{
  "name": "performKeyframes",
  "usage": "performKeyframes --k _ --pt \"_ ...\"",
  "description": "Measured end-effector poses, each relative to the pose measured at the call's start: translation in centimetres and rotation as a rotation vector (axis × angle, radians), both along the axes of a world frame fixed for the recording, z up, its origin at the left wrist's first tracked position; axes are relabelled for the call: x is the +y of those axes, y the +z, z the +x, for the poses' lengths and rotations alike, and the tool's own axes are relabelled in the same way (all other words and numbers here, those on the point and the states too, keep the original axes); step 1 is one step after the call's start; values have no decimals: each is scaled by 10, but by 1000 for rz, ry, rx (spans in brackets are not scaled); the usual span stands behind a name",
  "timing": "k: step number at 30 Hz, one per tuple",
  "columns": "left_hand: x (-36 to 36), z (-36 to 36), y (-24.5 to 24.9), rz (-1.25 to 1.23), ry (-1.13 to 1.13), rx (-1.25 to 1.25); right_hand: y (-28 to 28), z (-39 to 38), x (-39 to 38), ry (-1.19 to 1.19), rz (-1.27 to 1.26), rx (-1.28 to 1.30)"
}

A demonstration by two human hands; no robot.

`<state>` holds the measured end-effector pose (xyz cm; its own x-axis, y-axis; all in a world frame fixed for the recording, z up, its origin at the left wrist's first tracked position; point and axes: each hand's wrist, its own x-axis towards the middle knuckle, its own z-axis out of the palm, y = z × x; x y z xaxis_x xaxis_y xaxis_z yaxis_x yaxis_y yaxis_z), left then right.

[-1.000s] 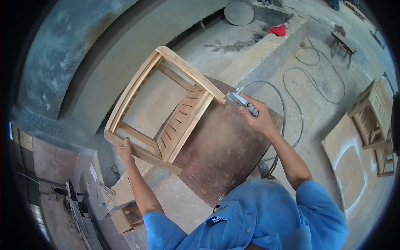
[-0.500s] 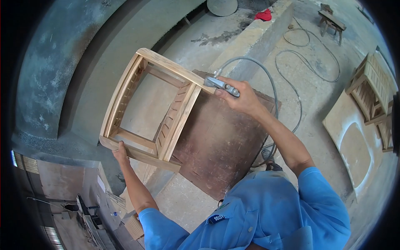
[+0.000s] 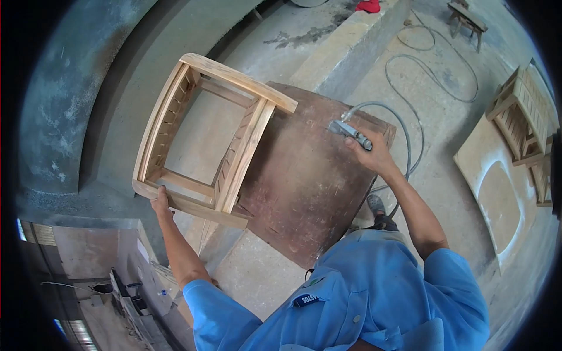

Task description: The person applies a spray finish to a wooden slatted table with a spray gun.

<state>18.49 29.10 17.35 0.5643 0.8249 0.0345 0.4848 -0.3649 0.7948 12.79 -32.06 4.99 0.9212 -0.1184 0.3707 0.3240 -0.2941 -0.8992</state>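
Note:
A pale wooden slatted chair frame (image 3: 234, 205) is tilted up at the left, over the near part of a worn brown board (image 3: 304, 193). My left hand (image 3: 162, 202) grips its lower rail near the left corner, fingers closed around the wood. In my right hand (image 3: 374, 149) is a silver spray gun (image 3: 350, 132), its hose (image 3: 383, 108) looping away to the right. The gun is over the board, apart from the frame, its head toward the frame's upper right rail end. Fingers hide part of the gun's body.
A concrete ledge (image 3: 345, 52) runs behind the board, with a red cloth (image 3: 368, 6) on it. More hose (image 3: 430, 70) lies coiled on the floor. At right, slatted wooden furniture (image 3: 518, 117) stands beside a pale panel (image 3: 477, 152). A small stool (image 3: 466, 19) is at the back.
My right hand has drawn the spray gun right and toward me, off the frame's upper right rail end. The frame, still in my left hand, has shifted slightly left and up in view.

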Motion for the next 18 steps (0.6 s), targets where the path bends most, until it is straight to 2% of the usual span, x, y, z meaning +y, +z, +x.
performKeyframes --k 4,7,18 --pt "6 4 3 -45 16 107 -5 -4 7 -27 79 -24" --pt "3 3 6 -69 8 132 -3 -12 15 -4 93 101" --pt "16 7 6 -93 -19 199 -14 -63 71 343 273 192"
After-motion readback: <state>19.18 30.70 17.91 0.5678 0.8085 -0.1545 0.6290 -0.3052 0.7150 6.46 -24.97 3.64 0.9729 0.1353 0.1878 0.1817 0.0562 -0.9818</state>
